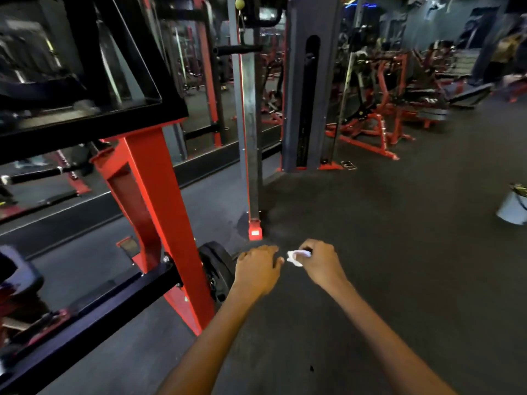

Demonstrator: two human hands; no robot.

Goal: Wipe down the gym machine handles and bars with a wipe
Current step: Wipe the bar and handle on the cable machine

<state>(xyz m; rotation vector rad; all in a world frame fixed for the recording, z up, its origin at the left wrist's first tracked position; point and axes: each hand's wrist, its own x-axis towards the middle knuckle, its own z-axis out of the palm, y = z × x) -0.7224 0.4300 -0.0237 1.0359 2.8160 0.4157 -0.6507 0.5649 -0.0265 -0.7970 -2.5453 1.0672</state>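
1. The right hand [319, 259] is pinching a small crumpled white wipe [296, 256], fingers curled round it so that only the wad's left end is showing. Judged reason: bunching gives a firm pad for rubbing round tubes.
2. The left hand [258, 266] is hovering just beside the wipe, knuckles up, fingers bent loosely downward and holding nothing; one fingertip is nearly touching the wad. Contact itself: cannot tell. It is probably readying to refold or share the wipe.
3. Both hands are being held out over bare dark floor [399, 252], apart from any machine, so no wiping is happening at this instant.
4. Nearest targets: the red upright post [159, 195] and the black crossbar [94, 306] of the machine at left; a black weight plate [216, 266] is sitting low behind the left hand.
5. A black handle [238, 49] is sticking out from the grey cable column [251, 138] farther ahead, well apart from the hands.
6. A white bucket [512, 208] is standing on the floor at far right, presumably there for supplies or waste; contents unclear.
7. Progress: not judgeable from surfaces; no wet streaks are discernible.
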